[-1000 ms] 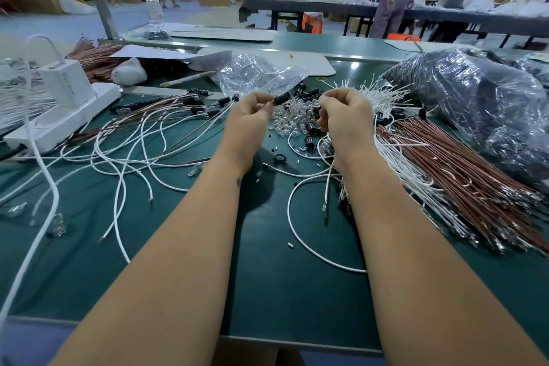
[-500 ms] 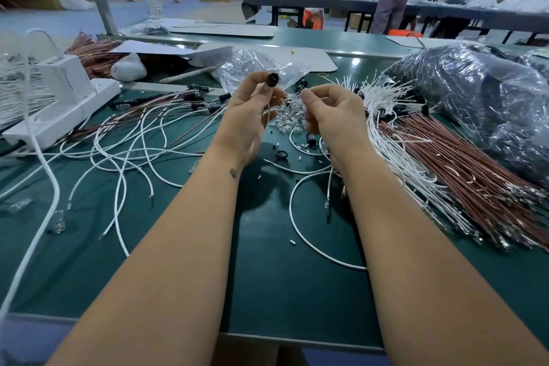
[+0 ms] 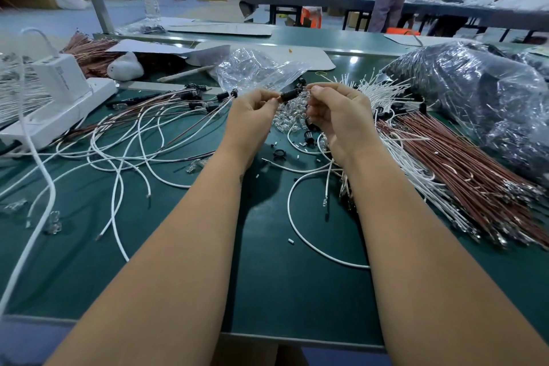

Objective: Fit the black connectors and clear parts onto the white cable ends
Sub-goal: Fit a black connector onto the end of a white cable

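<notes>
A small black connector is pinched at the fingertips of my left hand, held level above the table. My right hand is closed beside it, fingertips at the connector's right end; what it holds is hidden, though a white cable loops down from under it across the mat. Below both hands lies a pile of clear parts with loose black connectors. Finished white cables with black ends spread to the left.
Bundles of white cables and brown wires lie right, beside a black-filled plastic bag. A clear bag sits behind the hands. A white power strip stands far left. People stand at tables behind.
My left hand has lowered and turned the black connector from end-on to sideways. My right hand has come in to meet it at the fingertips.
</notes>
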Motion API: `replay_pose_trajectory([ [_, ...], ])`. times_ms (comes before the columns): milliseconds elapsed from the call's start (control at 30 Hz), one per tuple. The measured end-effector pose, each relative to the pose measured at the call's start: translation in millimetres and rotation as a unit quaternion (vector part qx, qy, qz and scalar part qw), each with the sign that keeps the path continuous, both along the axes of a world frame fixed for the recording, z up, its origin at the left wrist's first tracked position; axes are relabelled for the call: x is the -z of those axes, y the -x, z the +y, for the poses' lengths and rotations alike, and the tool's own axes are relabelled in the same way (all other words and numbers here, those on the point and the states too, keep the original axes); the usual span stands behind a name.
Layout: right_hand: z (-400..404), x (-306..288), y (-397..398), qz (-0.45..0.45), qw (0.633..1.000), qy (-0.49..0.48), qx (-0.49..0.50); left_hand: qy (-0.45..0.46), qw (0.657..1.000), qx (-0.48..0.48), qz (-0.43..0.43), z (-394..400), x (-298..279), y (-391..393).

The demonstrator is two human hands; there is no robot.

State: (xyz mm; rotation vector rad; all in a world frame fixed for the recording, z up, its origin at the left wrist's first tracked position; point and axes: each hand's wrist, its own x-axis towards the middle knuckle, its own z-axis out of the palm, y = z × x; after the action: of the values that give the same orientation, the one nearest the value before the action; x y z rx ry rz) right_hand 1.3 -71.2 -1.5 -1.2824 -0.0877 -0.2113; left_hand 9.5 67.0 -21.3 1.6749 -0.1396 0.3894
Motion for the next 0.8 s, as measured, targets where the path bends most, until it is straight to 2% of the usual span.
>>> replay_pose_trajectory([
  [400, -1.3, 4.7, -6.1, 0.006, 0.996, 0.077, 0.039, -0.026, 1.0, 0.004, 0.001, -1.2, -2.3, 2.6],
  [800, -5.2, 6.2, -6.5, 0.008, 0.995, 0.09, 0.047, -0.029, 0.999, 0.029, -0.008, 0.3, 0.3, 1.1],
])
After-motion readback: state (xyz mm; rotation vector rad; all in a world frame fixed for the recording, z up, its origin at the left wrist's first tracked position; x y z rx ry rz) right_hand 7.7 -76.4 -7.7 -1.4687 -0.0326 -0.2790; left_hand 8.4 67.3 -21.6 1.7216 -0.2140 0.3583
